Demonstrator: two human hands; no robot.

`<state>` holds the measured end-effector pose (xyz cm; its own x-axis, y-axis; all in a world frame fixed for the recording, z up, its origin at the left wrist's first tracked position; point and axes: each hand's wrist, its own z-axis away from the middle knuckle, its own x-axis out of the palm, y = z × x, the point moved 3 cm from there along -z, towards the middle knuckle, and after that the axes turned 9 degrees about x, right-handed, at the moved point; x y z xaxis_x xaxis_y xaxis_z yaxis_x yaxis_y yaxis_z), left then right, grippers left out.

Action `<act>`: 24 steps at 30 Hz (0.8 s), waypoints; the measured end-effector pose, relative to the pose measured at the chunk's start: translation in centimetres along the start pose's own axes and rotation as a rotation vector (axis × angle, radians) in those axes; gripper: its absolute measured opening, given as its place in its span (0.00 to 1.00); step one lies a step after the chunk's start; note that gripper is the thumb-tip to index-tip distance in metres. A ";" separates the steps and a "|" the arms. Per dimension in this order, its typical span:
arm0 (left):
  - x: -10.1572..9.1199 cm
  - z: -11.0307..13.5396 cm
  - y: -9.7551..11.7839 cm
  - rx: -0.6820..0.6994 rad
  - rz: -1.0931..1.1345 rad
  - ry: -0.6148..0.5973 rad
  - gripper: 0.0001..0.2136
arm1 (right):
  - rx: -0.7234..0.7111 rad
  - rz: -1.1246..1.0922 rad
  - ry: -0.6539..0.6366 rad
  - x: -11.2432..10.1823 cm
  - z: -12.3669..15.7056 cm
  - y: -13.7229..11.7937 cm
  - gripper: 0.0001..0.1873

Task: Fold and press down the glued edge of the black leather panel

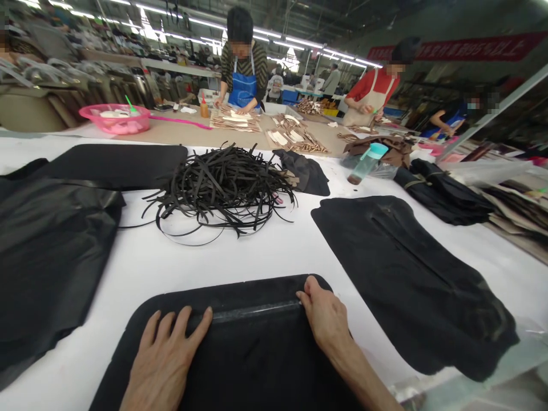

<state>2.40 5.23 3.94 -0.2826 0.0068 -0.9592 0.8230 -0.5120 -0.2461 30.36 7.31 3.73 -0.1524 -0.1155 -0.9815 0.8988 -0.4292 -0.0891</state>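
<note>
A black panel (257, 359) with rounded corners lies flat on the white tabletop in front of me. A shiny narrow strip (257, 311) runs across it near its far edge. My left hand (165, 354) rests on the panel with its fingers spread, the thumb at the strip's left end. At the strip's right end, my right hand (323, 314) has its thumb and fingers drawn together near the panel's far right corner. A small pale bit shows by the thumb, but what the fingers pinch is hidden.
Beyond the panel lies a tangled heap of black strips (226, 182). A larger black piece (402, 274) lies right, black sheets (51, 245) left. Farther back are a turquoise-lidded bottle (368, 162), a pink basin (115, 121) and people working at another table.
</note>
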 end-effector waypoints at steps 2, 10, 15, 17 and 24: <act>-0.2 -0.1 -0.2 -0.046 0.014 -0.007 0.35 | -0.036 0.010 0.018 0.1 0.2 -0.2 0.07; 1.9 1.0 -1.1 -0.084 0.015 0.138 0.33 | -0.112 -0.008 0.112 0.2 0.4 0.6 0.08; 1.2 0.7 -0.2 -0.002 0.026 0.349 0.28 | -0.238 -0.001 0.247 -0.6 1.7 -0.6 0.11; 0.8 -0.3 1.3 0.103 0.067 0.344 0.29 | -0.395 -0.021 0.265 -0.3 3.1 -2.6 0.13; 0.9 -3.2 5.0 0.253 0.179 0.115 0.30 | -0.684 0.013 0.312 3.5 6.0 -7.5 0.19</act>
<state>7.86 5.46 1.44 -0.0755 -0.0131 -0.9971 0.7017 -0.7112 -0.0438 20.63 4.72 1.98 -0.1079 0.1862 -0.9766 0.9701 0.2344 -0.0625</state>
